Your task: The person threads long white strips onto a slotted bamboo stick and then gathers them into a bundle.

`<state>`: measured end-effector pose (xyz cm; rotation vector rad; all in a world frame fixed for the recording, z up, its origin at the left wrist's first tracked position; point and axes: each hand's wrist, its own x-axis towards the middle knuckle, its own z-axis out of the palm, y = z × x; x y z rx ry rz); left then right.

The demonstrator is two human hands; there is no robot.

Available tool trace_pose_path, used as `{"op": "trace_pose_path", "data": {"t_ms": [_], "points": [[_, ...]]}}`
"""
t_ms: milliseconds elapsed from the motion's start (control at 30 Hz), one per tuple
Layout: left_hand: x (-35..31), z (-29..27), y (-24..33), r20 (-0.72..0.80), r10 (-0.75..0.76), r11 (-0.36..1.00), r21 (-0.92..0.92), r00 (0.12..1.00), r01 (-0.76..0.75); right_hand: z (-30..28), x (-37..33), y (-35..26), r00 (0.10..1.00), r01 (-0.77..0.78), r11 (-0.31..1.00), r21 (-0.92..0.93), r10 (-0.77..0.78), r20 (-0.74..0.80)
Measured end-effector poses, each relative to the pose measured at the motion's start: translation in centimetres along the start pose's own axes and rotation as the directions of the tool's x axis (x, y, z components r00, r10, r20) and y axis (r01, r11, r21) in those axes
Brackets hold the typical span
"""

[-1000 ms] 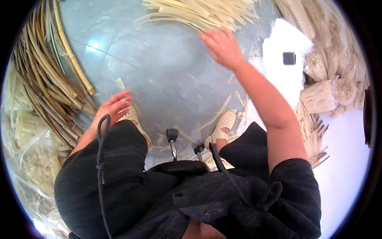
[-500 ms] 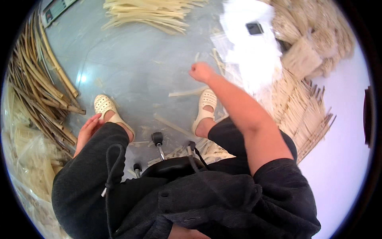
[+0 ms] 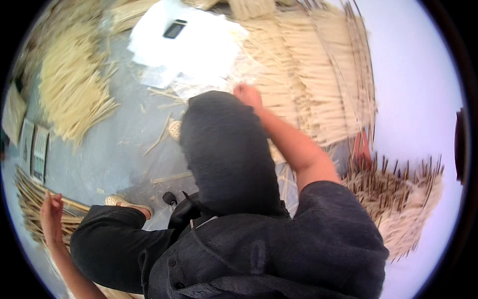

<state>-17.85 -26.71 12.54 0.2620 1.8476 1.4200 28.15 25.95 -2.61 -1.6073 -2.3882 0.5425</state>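
Note:
My left hand (image 3: 52, 212) is raised out to the left, next to a bundle of brown sticks (image 3: 30, 212). Its fingers are loosely bent and apart, with nothing between them. Just past my right knee is my right hand (image 3: 247, 95), a little blurred, with its fingers curled in and nothing seen in them. Beyond it lie rows of pale flat strips (image 3: 308, 74) with thin dark sticks along their right side. White sheets (image 3: 199, 50) are spread on the floor ahead of that hand, and a small dark rectangular device (image 3: 175, 29) rests on them.
A heap of yellowish strips (image 3: 74, 84) lies at the far left, near a flat box-like object (image 3: 35, 149). At the right, another pile of strips with upright sticks (image 3: 398, 199) stands by the white wall (image 3: 413, 99). A stool caster (image 3: 169, 198) shows below my legs.
My body and view have turned right, bringing more strip piles into sight. My right knee has swung across. The left hand has risen away from beside my left leg.

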Motion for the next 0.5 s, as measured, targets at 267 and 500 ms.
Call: {"op": "trace_pose_path", "data": {"t_ms": [267,500], "points": [[-1.3,12.8,9.4,0.126,-0.027,0.946,0.323,0.992,-0.016,6.7,-24.2,25.7,0.845,-0.479,0.877,-0.039,0.448,-0.292],[-2.3,23.7,7.4,0.167,-0.115,0.944,0.324,0.979,0.056,-3.6,-22.7,34.4,0.494,-0.85,0.502,-0.158,0.865,0.091]]}}
